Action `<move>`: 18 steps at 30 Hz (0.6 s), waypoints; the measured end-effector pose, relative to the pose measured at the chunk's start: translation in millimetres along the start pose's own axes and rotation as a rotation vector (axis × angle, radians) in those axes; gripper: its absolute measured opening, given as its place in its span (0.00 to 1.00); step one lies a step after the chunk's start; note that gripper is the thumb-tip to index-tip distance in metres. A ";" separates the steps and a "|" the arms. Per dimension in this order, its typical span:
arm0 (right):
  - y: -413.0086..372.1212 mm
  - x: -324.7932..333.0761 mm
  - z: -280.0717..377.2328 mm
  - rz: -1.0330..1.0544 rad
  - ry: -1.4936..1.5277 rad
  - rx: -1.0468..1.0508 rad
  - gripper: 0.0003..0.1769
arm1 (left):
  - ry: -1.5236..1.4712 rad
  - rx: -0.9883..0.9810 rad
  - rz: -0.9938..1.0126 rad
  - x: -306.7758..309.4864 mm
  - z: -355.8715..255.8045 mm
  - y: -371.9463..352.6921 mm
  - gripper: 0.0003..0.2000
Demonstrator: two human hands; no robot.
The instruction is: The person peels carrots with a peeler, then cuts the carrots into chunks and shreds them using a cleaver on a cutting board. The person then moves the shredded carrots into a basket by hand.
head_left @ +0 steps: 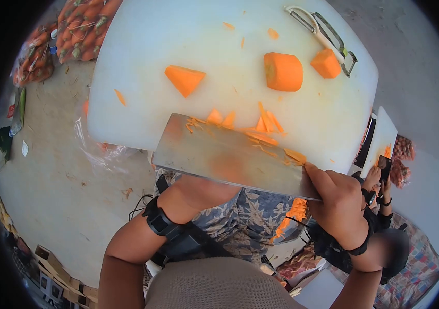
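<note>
My right hand (pixel 338 201) is wrapped round the handle end of a wide cleaver (pixel 260 167). The blade lies across the near edge of a white cutting board (pixel 142 67), and shreds of carrot stick to it. My left hand (pixel 206 190) is behind the blade, its fingers hidden. Thin carrot slices (pixel 266 121) lie along the blade's far edge. Farther up the board are a wedge of carrot (pixel 185 80), a thick carrot chunk (pixel 284 72) and a smaller carrot piece (pixel 326 64). A white-handled peeler (pixel 325 41) rests at the upper right, overlapping a dark-framed tool.
Bags of carrots (pixel 83 31) stand at the upper left. Shredded carrot (pixel 292 216) shows below the board. To the right, another person (pixel 371 221) handles a cleaver at a second white board (pixel 383 131). Cardboard (pixel 57 268) lies at the lower left.
</note>
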State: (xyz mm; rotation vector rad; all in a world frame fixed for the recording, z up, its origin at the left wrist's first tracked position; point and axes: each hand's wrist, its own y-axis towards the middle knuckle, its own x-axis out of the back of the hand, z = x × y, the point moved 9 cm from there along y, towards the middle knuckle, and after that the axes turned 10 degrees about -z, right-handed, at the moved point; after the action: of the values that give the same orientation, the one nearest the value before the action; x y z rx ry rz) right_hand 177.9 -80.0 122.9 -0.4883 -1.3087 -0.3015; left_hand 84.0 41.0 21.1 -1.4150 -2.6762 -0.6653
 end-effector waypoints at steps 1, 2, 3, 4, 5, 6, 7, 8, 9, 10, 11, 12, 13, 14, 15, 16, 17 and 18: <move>1.7 -1.7 -0.8 -0.001 0.022 -0.004 0.31 | -0.002 0.007 0.000 0.1 -0.2 -0.7 0.17; 3.7 -4.3 -1.7 0.004 0.024 -0.006 0.31 | 0.102 -0.057 -0.012 2.5 -6.1 -0.1 0.17; 6.0 -7.2 -2.4 0.006 0.024 -0.008 0.29 | 0.206 -0.125 -0.020 4.8 -12.0 0.5 0.16; 7.7 -10.2 -3.0 0.008 0.023 -0.011 0.26 | 0.204 -0.124 -0.014 5.7 -13.1 1.4 0.16; 8.8 -13.4 -3.9 0.009 0.024 -0.017 0.26 | 0.287 -0.187 -0.018 5.3 -18.7 2.6 0.15; 10.8 -14.4 -3.4 -0.016 0.015 -0.007 0.25 | 0.370 -0.252 -0.026 4.6 -24.3 4.3 0.14; 13.8 -14.1 -2.6 -0.042 0.004 0.005 0.24 | 0.367 -0.253 -0.027 4.8 -25.3 8.7 0.14; 17.0 -15.1 -2.3 -0.042 0.001 0.003 0.24 | 0.285 -0.249 -0.040 6.4 -26.9 13.9 0.13; 19.6 -17.5 -0.5 -0.036 0.012 0.005 0.24 | 0.203 -0.246 -0.051 7.3 -29.0 16.0 0.12; 23.5 -19.5 1.3 -0.032 0.022 0.009 0.23 | 0.203 -0.252 -0.052 5.9 -30.2 15.9 0.12; 28.8 -21.1 2.2 -0.038 0.024 0.010 0.23 | 0.258 -0.297 -0.070 5.2 -34.0 15.0 0.11; 33.4 -20.0 6.6 -0.075 0.031 0.048 0.16 | 0.313 -0.343 -0.087 4.6 -38.2 13.5 0.11; 35.5 -17.4 10.9 -0.115 0.037 0.087 0.09 | 0.318 -0.352 -0.088 4.4 -38.9 13.9 0.11; 34.2 -17.7 12.2 -0.123 0.037 0.089 0.09 | 0.288 -0.332 -0.093 5.5 -37.3 14.8 0.11; 31.9 -20.0 13.9 -0.116 -0.001 0.101 0.09 | 0.258 -0.310 -0.099 6.8 -35.3 15.3 0.11; 30.1 -21.7 15.9 -0.107 -0.039 0.114 0.09 | 0.262 -0.312 -0.102 7.3 -34.9 14.8 0.11; 28.2 -20.0 17.6 -0.109 -0.040 0.119 0.09 | 0.232 -0.279 -0.095 7.7 -31.7 14.5 0.11; 25.6 -16.2 17.4 -0.120 -0.022 0.110 0.10 | 0.203 -0.245 -0.087 7.6 -28.1 13.8 0.11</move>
State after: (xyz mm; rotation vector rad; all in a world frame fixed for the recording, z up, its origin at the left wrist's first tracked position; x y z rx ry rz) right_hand 171.5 -50.1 105.9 -0.3213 -1.3707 -0.3228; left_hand 86.2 42.7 53.3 -1.2041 -2.5782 -1.1128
